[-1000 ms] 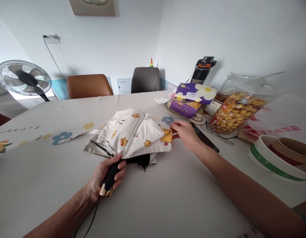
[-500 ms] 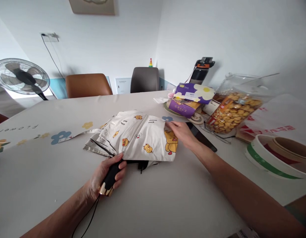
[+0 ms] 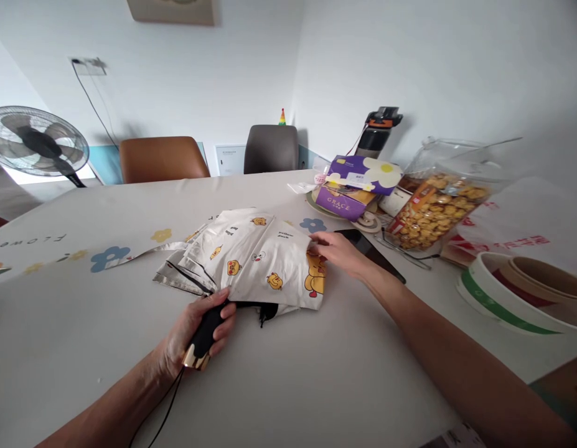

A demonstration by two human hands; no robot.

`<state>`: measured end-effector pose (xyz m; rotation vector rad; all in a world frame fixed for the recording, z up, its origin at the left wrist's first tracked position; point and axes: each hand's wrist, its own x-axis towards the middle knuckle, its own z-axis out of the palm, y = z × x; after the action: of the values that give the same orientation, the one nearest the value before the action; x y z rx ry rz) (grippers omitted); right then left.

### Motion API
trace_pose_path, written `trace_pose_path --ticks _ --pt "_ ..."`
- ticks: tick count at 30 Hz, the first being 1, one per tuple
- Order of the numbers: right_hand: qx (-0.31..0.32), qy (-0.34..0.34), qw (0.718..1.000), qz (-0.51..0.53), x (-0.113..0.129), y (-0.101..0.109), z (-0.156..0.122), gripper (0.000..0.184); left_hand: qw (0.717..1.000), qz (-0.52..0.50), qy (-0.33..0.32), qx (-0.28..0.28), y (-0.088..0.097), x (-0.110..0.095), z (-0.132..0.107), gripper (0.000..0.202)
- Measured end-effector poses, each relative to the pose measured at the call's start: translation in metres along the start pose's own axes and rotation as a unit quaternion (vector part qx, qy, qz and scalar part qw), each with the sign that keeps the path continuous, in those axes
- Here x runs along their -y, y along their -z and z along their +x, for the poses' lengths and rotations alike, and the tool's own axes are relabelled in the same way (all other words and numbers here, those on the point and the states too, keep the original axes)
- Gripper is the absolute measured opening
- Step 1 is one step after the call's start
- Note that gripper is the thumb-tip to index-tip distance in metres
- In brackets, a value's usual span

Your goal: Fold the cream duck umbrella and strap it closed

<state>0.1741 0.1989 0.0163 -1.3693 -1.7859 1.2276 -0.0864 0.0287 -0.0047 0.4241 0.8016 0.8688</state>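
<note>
A folded umbrella [image 3: 251,267] lies loosely bunched on the table, its white canopy printed with yellow ducks. My left hand [image 3: 206,323] is wrapped round its black handle, whose gold end and thin cord show below the palm. At the right edge of the canopy, my right hand [image 3: 337,252] is closed on the fabric, the fingertips partly hidden by it. A pale strap [image 3: 150,252] trails from the canopy's left side. Dark ribs and silvery inner fabric show near the handle.
Just beyond my right hand lies a black phone [image 3: 370,255]. Behind it are a purple box [image 3: 344,202], a snack jar [image 3: 437,208], a dark bottle [image 3: 376,134] and glasses [image 3: 409,255]. Tape rolls [image 3: 516,298] sit at the right. Chairs [image 3: 164,160] and a fan [image 3: 38,142] stand beyond the table.
The right edge of the canopy has sunk and folded slightly inward, with my right hand moving a little left and down. My left hand keeps its hold on the handle.
</note>
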Motion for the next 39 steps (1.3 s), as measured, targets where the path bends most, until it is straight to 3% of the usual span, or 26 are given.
trace_pose_path --ticks 5,8,11,18,20,24,26,33,36,39 --pt "-0.038 0.013 0.995 0.096 -0.01 0.016 0.009 0.016 1.0 -0.001 0.003 -0.006 0.0 0.001 -0.001 0.038" --pt "-0.014 0.015 0.987 0.161 -0.016 0.024 0.011 0.015 1.0 -0.003 -0.002 -0.018 -0.002 0.001 -0.001 0.038" --pt "-0.001 0.003 0.996 0.089 -0.018 0.024 0.01 0.01 1.0 -0.003 -0.003 -0.014 -0.003 0.0 -0.001 0.038" --pt "0.024 0.055 0.996 -0.062 -0.002 0.014 -0.001 0.022 1.0 -0.007 0.003 0.008 -0.003 -0.001 0.0 0.039" --pt "-0.007 0.079 0.995 -0.062 0.0 0.01 -0.001 0.019 1.0 -0.007 0.002 0.002 -0.003 -0.001 0.0 0.038" --pt "-0.135 0.151 0.978 0.045 0.002 0.003 -0.001 0.021 1.0 0.005 -0.01 -0.02 -0.003 0.0 0.0 0.036" --pt "-0.147 0.16 0.975 0.054 0.004 0.0 -0.001 0.021 1.0 0.01 -0.008 -0.021 -0.003 0.0 -0.001 0.036" --pt "-0.047 0.068 0.991 -0.104 0.011 0.005 -0.007 0.031 1.0 0.009 0.012 -0.018 -0.004 -0.001 -0.001 0.039" --pt "-0.007 0.039 0.997 -0.069 0.01 0.007 -0.006 0.021 1.0 0.004 0.008 -0.025 -0.006 -0.001 -0.001 0.039" --pt "-0.031 0.079 0.996 0.026 0.009 0.008 -0.004 0.018 0.999 0.003 0.012 -0.04 -0.008 -0.001 -0.003 0.04"
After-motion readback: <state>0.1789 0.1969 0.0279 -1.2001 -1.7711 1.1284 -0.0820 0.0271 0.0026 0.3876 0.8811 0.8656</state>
